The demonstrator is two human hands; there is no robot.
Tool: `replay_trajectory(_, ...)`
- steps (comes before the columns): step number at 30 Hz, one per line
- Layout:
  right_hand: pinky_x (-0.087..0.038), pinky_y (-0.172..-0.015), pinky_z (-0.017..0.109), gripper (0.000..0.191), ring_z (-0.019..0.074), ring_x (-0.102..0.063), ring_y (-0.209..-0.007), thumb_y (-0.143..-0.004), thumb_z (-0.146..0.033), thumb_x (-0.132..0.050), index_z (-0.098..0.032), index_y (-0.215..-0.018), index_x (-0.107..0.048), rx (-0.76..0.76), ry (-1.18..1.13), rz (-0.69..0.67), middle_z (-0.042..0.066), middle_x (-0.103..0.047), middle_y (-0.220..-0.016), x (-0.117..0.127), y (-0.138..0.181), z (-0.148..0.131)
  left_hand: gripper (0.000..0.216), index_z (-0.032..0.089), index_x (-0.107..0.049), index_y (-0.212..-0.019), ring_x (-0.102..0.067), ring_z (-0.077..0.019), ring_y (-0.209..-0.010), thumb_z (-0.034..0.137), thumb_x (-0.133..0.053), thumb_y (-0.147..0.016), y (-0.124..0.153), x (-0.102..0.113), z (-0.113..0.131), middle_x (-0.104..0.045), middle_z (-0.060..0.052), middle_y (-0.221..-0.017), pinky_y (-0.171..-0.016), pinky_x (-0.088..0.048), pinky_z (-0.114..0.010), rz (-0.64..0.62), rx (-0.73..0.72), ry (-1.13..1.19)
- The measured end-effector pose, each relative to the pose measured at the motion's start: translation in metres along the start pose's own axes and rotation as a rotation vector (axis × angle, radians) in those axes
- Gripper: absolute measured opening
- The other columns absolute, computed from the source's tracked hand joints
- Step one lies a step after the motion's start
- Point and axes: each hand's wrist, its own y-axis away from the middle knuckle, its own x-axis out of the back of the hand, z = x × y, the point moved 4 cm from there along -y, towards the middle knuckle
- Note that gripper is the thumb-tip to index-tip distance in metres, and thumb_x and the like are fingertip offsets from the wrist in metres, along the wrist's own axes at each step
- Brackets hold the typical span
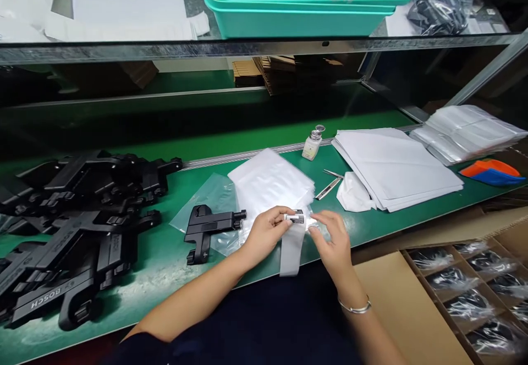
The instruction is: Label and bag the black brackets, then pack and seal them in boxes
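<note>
While the left hand [264, 234] pinches an illegible label strip [292, 252], whether the right hand [333, 241] grips anything is unclear

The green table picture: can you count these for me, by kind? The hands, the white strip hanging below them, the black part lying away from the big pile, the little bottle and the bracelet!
Hands: 2 (left hand, right hand)
White strip: 1
Lone black part: 1
Little bottle: 1
Bracelet: 1
Total: 6
</note>
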Motion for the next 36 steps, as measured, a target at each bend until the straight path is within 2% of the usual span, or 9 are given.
replay_trajectory(8,-0.045,-0.094,0.047,0.009,0.0201,-0.061,-0.088,-0.087,-0.023,-0.058,-0.026,-0.088,-0.066,0.188,0.14,0.001,0.004,-0.065,-0.09,-0.004,-0.002,-0.01,0.017,0.019,-0.068,-0.094,-0.052,-0.0137,-0.062,0.028,-0.064,-0.081,0.008,-0.003,0.0,-0.061,0.001,-0.066,-0.062,-0.038,-0.024,0.03,-0.042,-0.278)
replay_trajectory(12,-0.038,-0.104,0.051,0.01,0.0184,-0.062,-0.087,-0.084,-0.019,-0.06,-0.028,-0.086,-0.064,0.298,0.134,0.09,0.001,-0.064,-0.088,0.006,0.007,-0.012,0.032,0.018,-0.063,-0.104,-0.064,-0.0205,-0.083,0.033,-0.07,-0.076,0.003,-0.001,-0.004,-0.07,-0.005,-0.088,-0.079,-0.047,-0.029,-0.063,0.007,-0.112)
replay_trajectory(16,-0.049,-0.095,0.045,0.019,0.0195,-0.06,-0.105,-0.089,-0.024,-0.052,-0.03,-0.107,-0.054,0.022,-0.326,0.3,0.005,-0.058,-0.112,0.011,0.009,0.006,0.049,0.02,-0.052,-0.124,-0.057,-0.0283,-0.118,0.042,-0.063,-0.082,0.002,0.004,-0.004,-0.062,-0.013,-0.125,-0.103,-0.04,-0.04,-0.122,-0.083,-0.213)
replay_trajectory(19,-0.056,-0.082,0.037,0.046,0.0192,-0.063,-0.102,-0.085,-0.029,-0.059,-0.032,-0.126,-0.039,-0.149,-0.501,0.112,0.01,-0.046,-0.136,-0.015,-0.001,0.023,0.052,0.02,-0.046,-0.135,-0.046,-0.0287,-0.132,0.04,-0.054,-0.088,0.003,-0.001,-0.004,-0.047,-0.014,-0.144,-0.112,-0.032,-0.044,-0.176,-0.158,-0.436)
replay_trajectory(22,-0.055,-0.071,0.03,0.053,0.0142,-0.064,-0.088,-0.084,-0.03,-0.059,-0.029,-0.131,-0.034,-0.194,-0.383,0.064,0.014,-0.043,-0.139,-0.028,-0.026,0.052,0.063,0.021,-0.033,-0.146,-0.037,-0.0276,-0.139,0.034,-0.053,-0.087,0.006,0.004,-0.003,-0.039,-0.013,-0.151,-0.115,-0.027,-0.046,-0.164,-0.157,-0.607)
replay_trajectory(25,-0.054,-0.073,0.031,0.05,0.0128,-0.061,-0.084,-0.083,-0.029,-0.055,-0.023,-0.129,-0.037,-0.161,-0.145,0.091,0.019,-0.035,-0.145,-0.017,-0.068,0.092,0.069,0.021,-0.024,-0.151,-0.041,-0.0275,-0.136,0.034,-0.049,-0.088,0.01,0.041,0.0,-0.044,-0.012,-0.148,-0.112,-0.032,-0.047,-0.041,-0.118,-0.735)
replay_trajectory(29,-0.043,-0.097,0.049,0.039,0.025,-0.053,-0.113,-0.08,-0.028,-0.054,-0.015,-0.116,-0.051,-0.069,0.22,0.042,0.024,-0.03,-0.146,0.002,-0.111,0.118,0.055,0.018,-0.048,-0.136,-0.045,-0.0303,-0.132,0.045,-0.042,-0.089,0.025,0.137,-0.001,-0.05,-0.012,-0.143,-0.11,-0.035,-0.048,0.293,-0.113,-0.944)
replay_trajectory(33,-0.022,-0.111,0.057,0.02,0.0302,-0.028,-0.138,-0.085,-0.035,-0.051,-0.018,-0.093,-0.058,0.004,0.246,0.162,0.018,-0.046,-0.134,-0.01,-0.105,0.081,0.052,0.018,-0.054,-0.129,-0.041,-0.0289,-0.135,0.046,-0.036,-0.089,0.049,0.208,-0.027,-0.051,-0.012,-0.141,-0.113,-0.03,-0.046,0.452,-0.019,-0.942)
replay_trajectory(36,-0.027,-0.109,0.053,0.021,0.0272,-0.041,-0.13,-0.088,-0.037,-0.049,-0.02,-0.078,-0.057,-0.093,-0.061,0.04,0.011,-0.057,-0.118,-0.052,-0.081,0.036,0.055,0.016,-0.044,-0.138,-0.043,-0.0251,-0.133,0.04,-0.029,-0.092,0.065,0.21,-0.049,-0.05,-0.013,-0.14,-0.114,-0.029,-0.045,0.46,0.033,-0.833)
